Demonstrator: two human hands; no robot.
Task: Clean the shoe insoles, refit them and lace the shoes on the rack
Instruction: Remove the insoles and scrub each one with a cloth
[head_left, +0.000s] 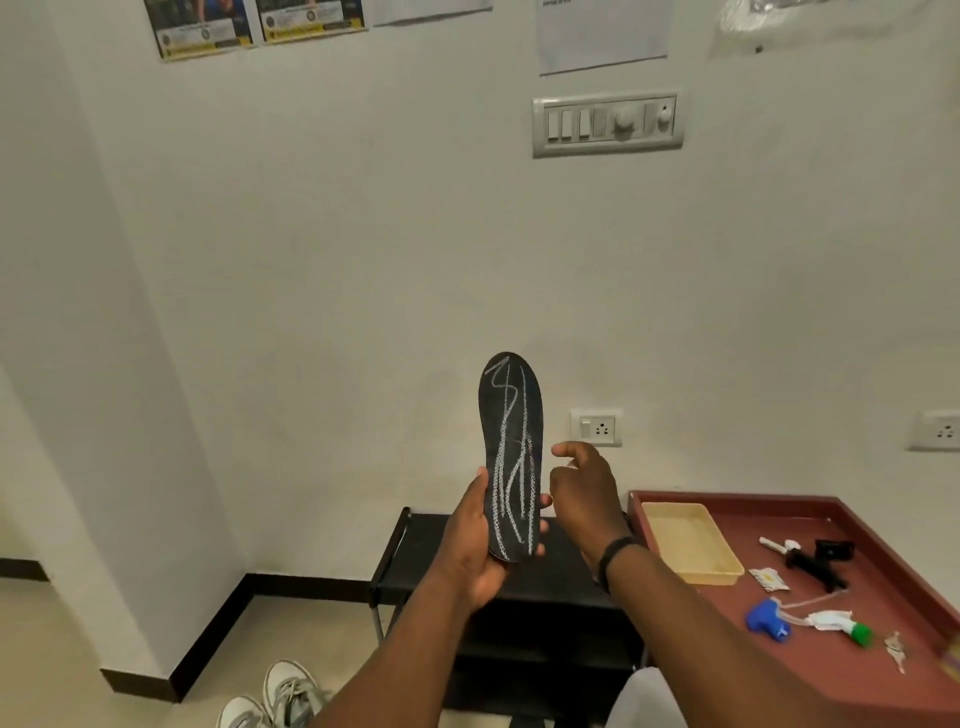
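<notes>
A black insole (511, 457) scribbled with white chalk lines stands upright in front of the wall. My left hand (475, 540) grips its lower heel end, thumb on the left edge and fingertips wrapping the right. My right hand (584, 491) hovers just to the right of the insole with fingers loosely curled, holding nothing. Below the hands stands a black shoe rack (415, 577). A pair of grey-white sneakers (275, 699) lies on the floor at the bottom left.
A maroon table (841, 670) at the right carries a beige tray (691, 540), a blue-and-green spray head (810, 621), a black tool (818, 561), a small packet and keys. Wall sockets and a switch panel (608, 124) sit behind.
</notes>
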